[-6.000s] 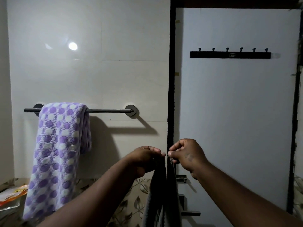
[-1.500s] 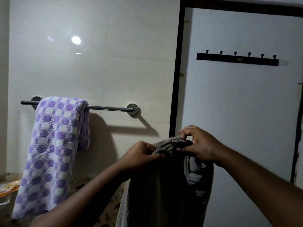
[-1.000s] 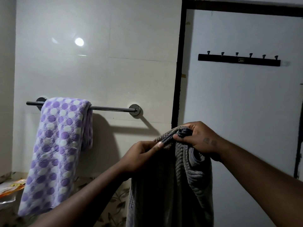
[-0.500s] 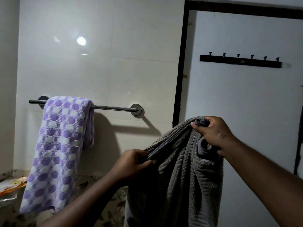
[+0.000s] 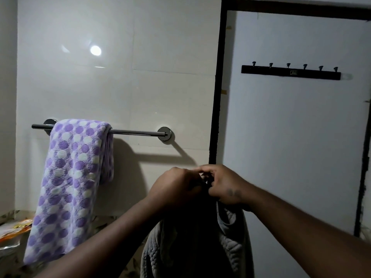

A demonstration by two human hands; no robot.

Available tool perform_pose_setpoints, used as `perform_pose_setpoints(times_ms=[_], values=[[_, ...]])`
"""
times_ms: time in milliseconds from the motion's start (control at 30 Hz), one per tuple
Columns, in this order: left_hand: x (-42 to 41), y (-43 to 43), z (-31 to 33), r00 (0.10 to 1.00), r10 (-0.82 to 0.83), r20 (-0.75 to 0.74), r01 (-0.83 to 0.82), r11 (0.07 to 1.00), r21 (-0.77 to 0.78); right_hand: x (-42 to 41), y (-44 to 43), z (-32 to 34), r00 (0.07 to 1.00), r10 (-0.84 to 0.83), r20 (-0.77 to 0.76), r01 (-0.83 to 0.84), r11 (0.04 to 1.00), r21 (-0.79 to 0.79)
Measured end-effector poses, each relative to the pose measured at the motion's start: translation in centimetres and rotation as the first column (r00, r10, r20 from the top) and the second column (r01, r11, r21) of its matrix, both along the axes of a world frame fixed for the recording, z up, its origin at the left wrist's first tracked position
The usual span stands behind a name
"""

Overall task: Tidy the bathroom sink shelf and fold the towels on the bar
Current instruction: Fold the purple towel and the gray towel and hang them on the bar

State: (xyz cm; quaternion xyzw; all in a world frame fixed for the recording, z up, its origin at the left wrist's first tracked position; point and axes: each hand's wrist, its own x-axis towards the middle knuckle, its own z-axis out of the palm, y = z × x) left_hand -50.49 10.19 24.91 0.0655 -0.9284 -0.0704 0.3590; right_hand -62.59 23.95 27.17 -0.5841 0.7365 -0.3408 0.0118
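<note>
Downward, probably lengthwise: grey towel [image 5: 230,245], top bunched.

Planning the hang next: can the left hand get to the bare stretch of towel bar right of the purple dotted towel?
Probably yes: nothing stands between the left hand and the bare towel bar. But both it and the right hand grip the grey towel, which would come along.
</note>
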Motion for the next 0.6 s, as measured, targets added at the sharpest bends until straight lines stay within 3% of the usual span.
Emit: perform_pose_setpoints(times_ms=[100, 233, 433, 600], values=[[0.8, -0.5, -0.2, 1.000, 0.009, 0.011, -0.008, 0.999, -0.038, -0.7, 0.4, 0.0, 0.988, -0.127, -0.085, 0.121, 0.990, -0.073], [1.9, -1.3, -0.8, 0.994, -0.002, 0.110, 0.011, 0.997, -0.076, -1.2, 1.1, 0.5, 0.971, -0.222, -0.085, 0.211, 0.970, -0.120], [2.9, -1.9, -0.8, 0.981, 0.033, 0.190, -0.021, 0.998, -0.067, -1.6, 1.1, 0.9, 0.964, -0.260, -0.063, 0.252, 0.961, -0.112], [4.1, -2.6, -1.1, 0.983, -0.077, 0.169, 0.083, 0.996, -0.032, -2.3, 1.6, 1.3, 0.963, -0.266, -0.048, 0.259, 0.960, -0.105]])
